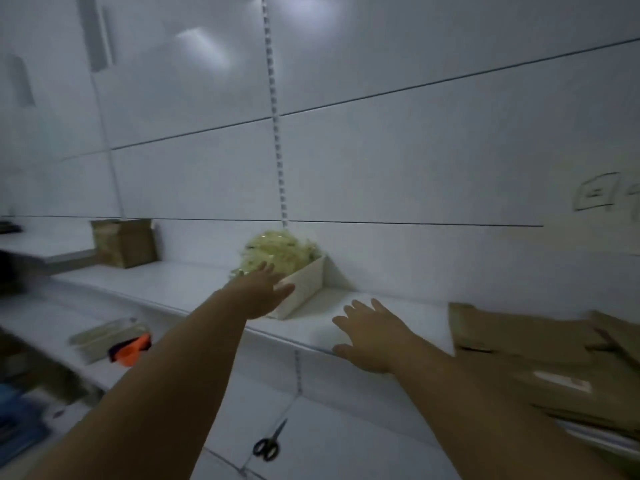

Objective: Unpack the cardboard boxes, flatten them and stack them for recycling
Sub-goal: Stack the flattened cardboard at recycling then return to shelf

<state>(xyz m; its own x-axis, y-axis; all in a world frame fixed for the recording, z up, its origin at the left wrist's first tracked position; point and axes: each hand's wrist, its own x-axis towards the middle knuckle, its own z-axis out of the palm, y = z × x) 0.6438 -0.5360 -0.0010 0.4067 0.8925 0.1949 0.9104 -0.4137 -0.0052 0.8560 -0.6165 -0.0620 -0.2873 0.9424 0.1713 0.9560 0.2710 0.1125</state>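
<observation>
A small white box (pixel 304 289) stands tilted on the white shelf (pixel 194 289), heaped with pale yellow-green shredded filling (pixel 277 251). My left hand (pixel 265 289) reaches to the box's near left side with fingers straight, touching or almost touching it. My right hand (pixel 372 336) is spread flat over the shelf's front edge, to the right of the box, holding nothing. A stack of flattened brown cardboard (pixel 540 351) lies on the shelf at the right. A brown cardboard box (pixel 124 242), still upright, stands at the back left of the shelf.
Black-handled scissors (pixel 268 443) lie on the lower white surface in front of me. On a lower shelf at the left sit a clear tray (pixel 100 339) and an orange item (pixel 133 351). A slotted upright rail (pixel 277 133) runs up the white wall.
</observation>
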